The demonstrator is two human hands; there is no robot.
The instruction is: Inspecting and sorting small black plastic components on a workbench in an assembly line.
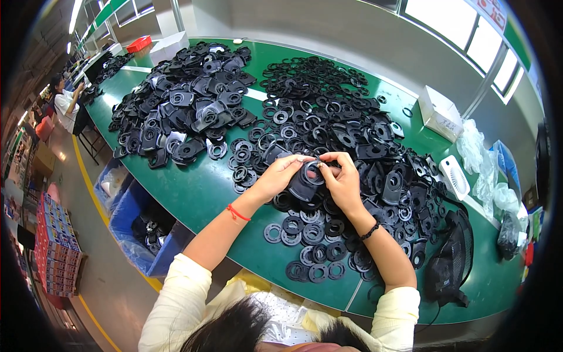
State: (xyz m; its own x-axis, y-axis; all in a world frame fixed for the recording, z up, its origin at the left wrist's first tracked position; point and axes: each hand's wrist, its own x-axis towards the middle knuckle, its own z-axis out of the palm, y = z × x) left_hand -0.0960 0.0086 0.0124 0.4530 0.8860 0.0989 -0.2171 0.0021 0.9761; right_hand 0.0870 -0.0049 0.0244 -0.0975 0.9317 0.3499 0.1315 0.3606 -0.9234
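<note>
Between my two hands is a black plastic plate with a round ring opening (304,186), held up over the heaped parts. My left hand (282,175) grips it at its upper left, thumb and fingers closed on the rim. From the other side my right hand (340,179) pinches the top of the ring; whether a separate loose ring sits there I cannot make out. Beneath and around my hands lies a pile of black rings and plates (352,132). Flat black rings (314,233) are spread on the green table (234,240) nearer to me.
A large heap of black plates (187,100) stands at the far left. Small thin rings (316,76) are piled at the back. To the right are a white box (440,113), a white fan (454,178), plastic bags (487,164) and a black mesh bag (448,264). Blue bins (138,229) stand beside the table.
</note>
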